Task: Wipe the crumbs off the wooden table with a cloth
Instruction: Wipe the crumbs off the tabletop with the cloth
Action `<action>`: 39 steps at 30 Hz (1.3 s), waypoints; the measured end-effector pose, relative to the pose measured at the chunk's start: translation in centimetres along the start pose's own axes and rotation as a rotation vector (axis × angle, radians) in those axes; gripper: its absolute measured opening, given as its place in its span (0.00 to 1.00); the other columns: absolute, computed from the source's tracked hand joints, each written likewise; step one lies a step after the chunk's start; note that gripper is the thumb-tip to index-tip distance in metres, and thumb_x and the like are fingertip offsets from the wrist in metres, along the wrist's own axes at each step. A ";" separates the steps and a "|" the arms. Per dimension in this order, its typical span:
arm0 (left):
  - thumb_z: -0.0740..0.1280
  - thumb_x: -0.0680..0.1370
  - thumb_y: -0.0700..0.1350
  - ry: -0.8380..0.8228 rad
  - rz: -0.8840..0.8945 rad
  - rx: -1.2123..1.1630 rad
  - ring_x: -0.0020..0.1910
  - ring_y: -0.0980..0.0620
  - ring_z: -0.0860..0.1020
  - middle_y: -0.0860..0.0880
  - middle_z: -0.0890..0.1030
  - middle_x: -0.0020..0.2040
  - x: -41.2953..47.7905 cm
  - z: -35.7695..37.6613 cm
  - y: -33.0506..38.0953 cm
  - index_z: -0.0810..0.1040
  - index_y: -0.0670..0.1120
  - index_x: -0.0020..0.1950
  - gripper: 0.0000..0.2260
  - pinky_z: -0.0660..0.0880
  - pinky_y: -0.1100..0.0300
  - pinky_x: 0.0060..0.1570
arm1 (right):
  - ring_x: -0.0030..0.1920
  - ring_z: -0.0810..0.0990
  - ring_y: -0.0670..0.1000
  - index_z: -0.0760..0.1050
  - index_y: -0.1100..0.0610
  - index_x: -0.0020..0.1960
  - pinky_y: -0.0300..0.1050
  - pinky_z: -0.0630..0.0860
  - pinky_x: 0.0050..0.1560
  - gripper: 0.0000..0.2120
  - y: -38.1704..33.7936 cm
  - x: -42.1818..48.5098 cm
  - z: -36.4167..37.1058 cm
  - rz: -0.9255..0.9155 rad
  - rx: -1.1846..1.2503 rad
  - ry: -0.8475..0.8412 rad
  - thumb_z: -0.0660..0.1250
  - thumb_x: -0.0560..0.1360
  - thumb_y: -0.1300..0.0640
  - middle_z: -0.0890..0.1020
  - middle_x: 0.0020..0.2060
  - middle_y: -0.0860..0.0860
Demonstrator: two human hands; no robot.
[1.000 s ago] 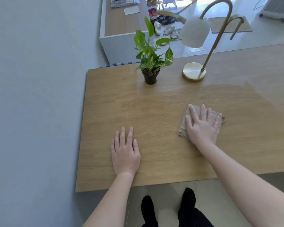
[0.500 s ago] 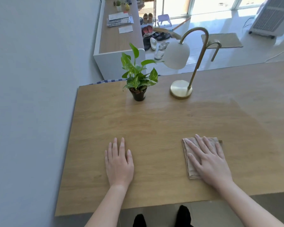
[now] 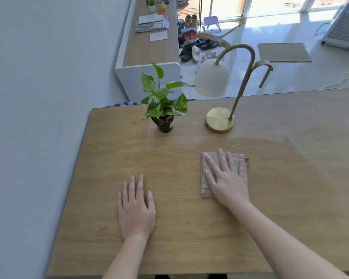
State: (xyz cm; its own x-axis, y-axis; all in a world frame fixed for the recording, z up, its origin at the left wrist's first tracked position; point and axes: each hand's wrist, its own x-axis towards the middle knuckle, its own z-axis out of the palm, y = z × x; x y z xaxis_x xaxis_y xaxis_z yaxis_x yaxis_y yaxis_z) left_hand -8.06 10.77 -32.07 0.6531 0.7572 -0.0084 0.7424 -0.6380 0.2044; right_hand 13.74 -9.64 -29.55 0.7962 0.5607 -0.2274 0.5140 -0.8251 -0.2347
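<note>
A folded beige cloth [image 3: 207, 178] is pressed flat onto the wooden surface [image 3: 189, 248] by the right hand [image 3: 228, 182]. The fingers [image 3: 222, 160] of that hand are spread and laid straight over the fabric – nothing is gripped or pinched, the cloth being held down only by the open palm. Most of the cloth is covered by the hand; its left edge and its far corners are left showing, and a small darker fold is seen at the far right corner. The cloth lies right of the surface's middle, on the near side of the lamp.

The left hand [image 3: 136, 210] is rested palm down on the bare wood, well apart from the cloth, with its fingers [image 3: 140, 186] extended, close together and empty. Both forearms are seen entering from the lower edge of the view.

Farther back, a small potted plant [image 3: 163, 105] in a dark pot is stood near the far edge of the surface, and just to its right a brass lamp [image 3: 220, 119] with a round base, a curved stem and a white shade is placed. A paler sheen is visible on the wood in front of the lamp and to the right of the cloth. Crumbs cannot be made out on the wood.

A grey wall [image 3: 38, 117] is met by the surface's left side. Beyond the far edge, a low cabinet [image 3: 149, 49] with papers on top, scattered shoes [image 3: 195, 49] and a floor mat [image 3: 282, 52] are seen on a bright floor.
</note>
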 end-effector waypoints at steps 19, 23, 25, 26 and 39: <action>0.48 0.86 0.61 -0.075 0.186 -0.019 0.87 0.46 0.52 0.47 0.56 0.88 3.8 5.2 23.3 0.54 0.49 0.88 0.31 0.50 0.45 0.85 | 0.86 0.43 0.46 0.40 0.24 0.81 0.56 0.36 0.84 0.27 20.2 2.5 -5.0 0.191 -0.011 0.103 0.40 0.83 0.29 0.48 0.86 0.41; 0.48 0.86 0.61 -0.074 0.166 0.008 0.87 0.46 0.50 0.49 0.55 0.88 4.0 5.3 23.6 0.53 0.51 0.88 0.31 0.51 0.44 0.85 | 0.86 0.45 0.48 0.41 0.25 0.82 0.57 0.38 0.84 0.28 22.6 8.3 -7.2 0.202 -0.002 0.103 0.39 0.82 0.28 0.49 0.86 0.42; 0.48 0.87 0.61 -0.082 0.159 0.015 0.87 0.47 0.49 0.49 0.53 0.88 4.0 5.3 23.7 0.51 0.51 0.88 0.31 0.51 0.44 0.85 | 0.86 0.46 0.48 0.43 0.26 0.82 0.58 0.38 0.84 0.28 23.2 11.0 -8.0 0.205 -0.002 0.101 0.40 0.83 0.29 0.50 0.87 0.42; 0.48 0.87 0.62 -0.084 0.164 0.017 0.87 0.47 0.49 0.50 0.53 0.88 3.9 5.3 23.7 0.51 0.51 0.88 0.31 0.50 0.44 0.85 | 0.86 0.46 0.48 0.44 0.26 0.82 0.58 0.38 0.84 0.28 23.5 12.2 -8.5 0.211 -0.004 0.103 0.41 0.83 0.29 0.50 0.87 0.42; 0.46 0.87 0.62 -0.113 0.168 0.049 0.87 0.49 0.42 0.51 0.47 0.88 4.0 5.5 23.8 0.47 0.53 0.88 0.31 0.48 0.45 0.85 | 0.86 0.44 0.52 0.48 0.32 0.84 0.62 0.36 0.83 0.32 24.4 25.7 -11.9 0.234 0.009 0.062 0.39 0.81 0.29 0.49 0.87 0.46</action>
State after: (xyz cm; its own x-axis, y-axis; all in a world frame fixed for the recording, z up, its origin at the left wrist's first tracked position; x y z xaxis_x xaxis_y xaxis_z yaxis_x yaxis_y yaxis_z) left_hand 13.10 -2.14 -32.62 0.7792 0.6205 -0.0888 0.6258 -0.7624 0.1645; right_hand 50.51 -16.19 -29.81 0.9116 0.3486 -0.2180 0.3104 -0.9312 -0.1911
